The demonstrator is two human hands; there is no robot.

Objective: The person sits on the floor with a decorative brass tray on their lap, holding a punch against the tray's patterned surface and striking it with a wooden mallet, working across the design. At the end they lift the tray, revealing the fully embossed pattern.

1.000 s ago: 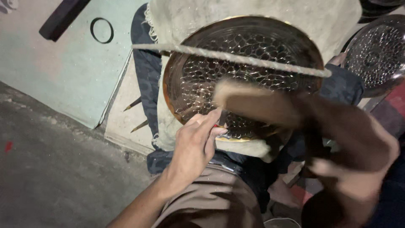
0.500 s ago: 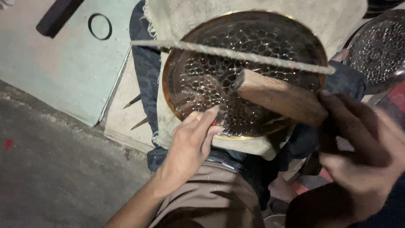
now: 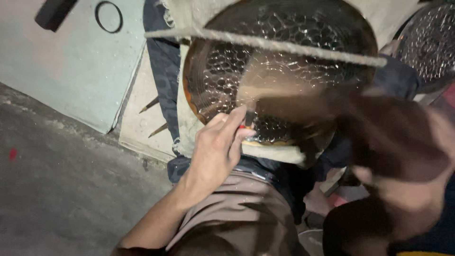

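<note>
No packages, labels, signs, screens.

The left hand [image 3: 215,151] pinches a small punch [image 3: 247,119] against the dimpled metal plate [image 3: 265,61] — the right hand [image 3: 403,189] grips a blurred wooden mallet [image 3: 303,106].

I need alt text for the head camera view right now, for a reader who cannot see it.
A left hand holds a small tool against the near rim of a round, dimpled metal dish, while the blurred right hand swings a wooden mallet over it. The dish rests on pale cloth, with a taut rope stretched across it.
</note>
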